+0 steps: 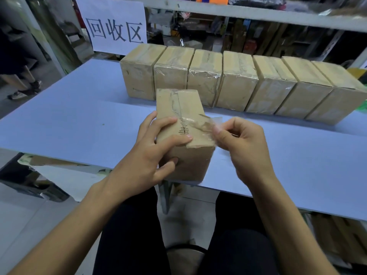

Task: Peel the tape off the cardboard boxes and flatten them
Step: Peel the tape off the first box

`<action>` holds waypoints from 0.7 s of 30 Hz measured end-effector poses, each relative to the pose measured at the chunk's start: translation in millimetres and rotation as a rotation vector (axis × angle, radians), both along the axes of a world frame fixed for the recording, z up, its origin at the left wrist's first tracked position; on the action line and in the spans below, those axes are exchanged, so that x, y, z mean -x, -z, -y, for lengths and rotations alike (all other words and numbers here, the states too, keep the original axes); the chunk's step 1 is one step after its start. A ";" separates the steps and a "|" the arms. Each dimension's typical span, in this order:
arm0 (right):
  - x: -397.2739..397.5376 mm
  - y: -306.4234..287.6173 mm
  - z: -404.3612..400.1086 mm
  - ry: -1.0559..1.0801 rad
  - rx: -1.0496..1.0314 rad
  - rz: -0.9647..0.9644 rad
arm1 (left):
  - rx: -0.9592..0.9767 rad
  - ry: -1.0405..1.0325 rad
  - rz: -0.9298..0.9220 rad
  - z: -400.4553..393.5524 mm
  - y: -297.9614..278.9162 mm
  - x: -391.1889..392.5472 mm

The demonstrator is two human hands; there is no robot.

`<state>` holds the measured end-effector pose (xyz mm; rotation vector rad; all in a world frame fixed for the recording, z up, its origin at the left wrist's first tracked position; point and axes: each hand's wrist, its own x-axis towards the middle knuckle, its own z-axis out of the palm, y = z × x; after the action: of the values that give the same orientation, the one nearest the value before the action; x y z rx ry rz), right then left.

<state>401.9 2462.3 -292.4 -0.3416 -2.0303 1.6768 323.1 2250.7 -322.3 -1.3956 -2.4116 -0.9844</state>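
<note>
A brown cardboard box [188, 108] stands at the near edge of the blue table [69, 120], its long top seam facing up. My left hand [151, 151] grips its near left corner, thumb on top and fingers on the front face. My right hand [242, 143] pinches a strip of clear tape [200, 124] that is lifted off the top seam toward the right; the strip's far end still sticks to the box. Torn paper marks run along the seam where the tape has come away.
A row of several taped cardboard boxes [238, 82] stands side by side across the back of the table. A white sign [113, 24] hangs behind them on a metal shelf. Another person's legs [21, 76] stand at the far left. A stool [184, 257] sits below.
</note>
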 end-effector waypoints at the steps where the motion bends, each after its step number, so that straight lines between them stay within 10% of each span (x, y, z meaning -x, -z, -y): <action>1: 2.9 -1.6 -3.4 -0.025 0.132 0.013 | 0.009 -0.002 -0.008 -0.5 -0.6 1.3; 8: -9.0 17.3 -3.8 -0.356 0.602 -0.078 | -0.031 -0.043 0.011 -4.9 -3.3 -4.4; 21: -7.4 26.2 -14.8 -0.231 0.306 -0.034 | -0.187 -0.050 -0.057 -21.2 -5.0 5.0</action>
<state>409.2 2477.1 -318.7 -0.1817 -1.8456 2.1265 318.1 2271.9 -317.3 -1.2749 -2.2378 -1.1095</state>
